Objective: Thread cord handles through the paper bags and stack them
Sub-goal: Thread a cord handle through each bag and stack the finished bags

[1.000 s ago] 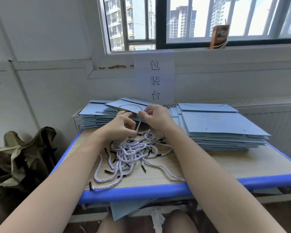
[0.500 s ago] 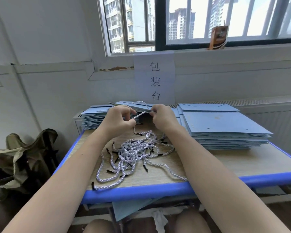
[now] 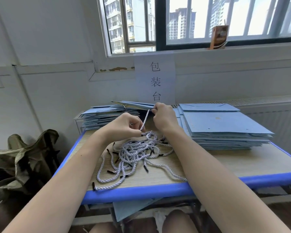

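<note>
Right now your right hand (image 3: 165, 117) is raised over the back of the bench (image 3: 233, 163), its fingers (image 3: 155, 109) curled and pinching the edge of a flat blue paper bag (image 3: 133, 105) that is lifted clear of the stacks and held nearly level. From that pinch a pale twisted cord (image 3: 145, 120) runs down and toward you to your left hand (image 3: 124, 126), whose fingers are curled in, thumb and forefinger closed on the cord's lower end. The cord is straight between your two hands. Whether it already passes through a hole in the bag you cannot tell from this angle.

Just below your left hand lies the loose pile of cords (image 3: 134, 153), tangled in the middle of the bench, each with dark tips; a few strands trail out to the front blue edge, and one runs under your right forearm.

Behind your left hand sits the left stack of bags (image 3: 99, 117), with a cord handle lying on its top bag. To your right is the taller right stack of bags (image 3: 225, 132), flat and fairly square, with small holes showing in the top bag.

On the wall behind, a paper sign (image 3: 155, 81) with three characters hangs below the window (image 3: 191, 22). An olive cloth bundle (image 3: 23, 162) sits on the floor to your left.
</note>
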Demonstrator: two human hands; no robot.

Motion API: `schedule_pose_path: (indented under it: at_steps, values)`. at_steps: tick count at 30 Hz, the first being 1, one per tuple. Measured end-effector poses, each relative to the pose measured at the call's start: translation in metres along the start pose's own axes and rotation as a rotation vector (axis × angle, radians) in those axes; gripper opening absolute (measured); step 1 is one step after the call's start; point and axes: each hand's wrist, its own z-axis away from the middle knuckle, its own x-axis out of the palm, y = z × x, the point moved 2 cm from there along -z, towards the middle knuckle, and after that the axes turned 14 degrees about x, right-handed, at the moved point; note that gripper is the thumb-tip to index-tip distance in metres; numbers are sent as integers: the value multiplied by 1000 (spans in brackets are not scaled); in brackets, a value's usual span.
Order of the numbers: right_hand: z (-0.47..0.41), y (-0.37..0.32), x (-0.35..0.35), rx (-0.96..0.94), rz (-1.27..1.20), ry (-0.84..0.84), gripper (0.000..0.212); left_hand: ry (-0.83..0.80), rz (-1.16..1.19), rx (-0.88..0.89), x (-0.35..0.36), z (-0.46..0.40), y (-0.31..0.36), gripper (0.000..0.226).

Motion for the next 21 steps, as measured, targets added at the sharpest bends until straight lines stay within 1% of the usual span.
schedule_pose_path:
  at_steps: [2,4,6,11,13,17,21]
  values:
    - [0,0,-1,-1,-2,-3,15,-3,-28,-15,1,-1,-4,27]
    - [0,0,-3,0,-15,-1,16,66,-139,-37,1,-3,-10,21]
    - [0,1,-4,-4,-18,1,16,187,-243,-44,-2,-5,-16,13]
    - [0,-1,-2,-29,-7,-16,14,594,-370,-72,-19,-4,-30,13]
    - [0,-2,-1,-62,-10,-13,14,692,-430,-75,-21,-2,-32,12]
    - [3,-7,-4,-148,-31,6,17,813,-567,-146,-20,1,-32,14]
    - [4,-9,-5,-182,-45,-1,17,830,-603,-280,-20,-1,-38,17]
